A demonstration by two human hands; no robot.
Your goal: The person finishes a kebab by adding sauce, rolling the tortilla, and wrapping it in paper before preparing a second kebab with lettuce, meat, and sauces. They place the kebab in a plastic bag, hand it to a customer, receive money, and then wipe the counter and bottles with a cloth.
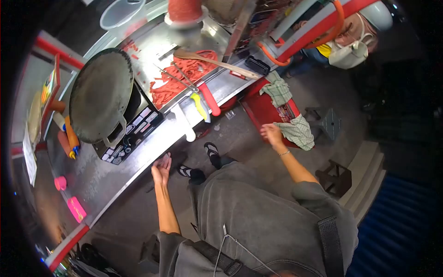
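Note:
My left hand point(161, 170) is palm up just off the counter's front edge point(138, 173), holding nothing, its fingers loosely apart. Over a red drawer or box point(254, 107) hovers my right hand point(271, 134), fingers bent; whether anything is in it is too small to tell. It is beside a checked cloth point(297, 131). Red strips of food point(173, 87) lie on a metal tray, with tongs point(177, 77) and a wooden spatula point(221, 63) on them. Near the counter edge lie a red-handled tool point(209, 99), a yellow-handled knife point(199, 107) and a white-handled one point(183, 123).
A large dark pan point(101, 94) sits on a stove at the left. Sauce bottles point(69, 136) and a pink box point(76, 209) are farther left. Stools point(334, 177) and steps point(364, 175) are at the right. A person with a white bag point(349, 54) is at the upper right.

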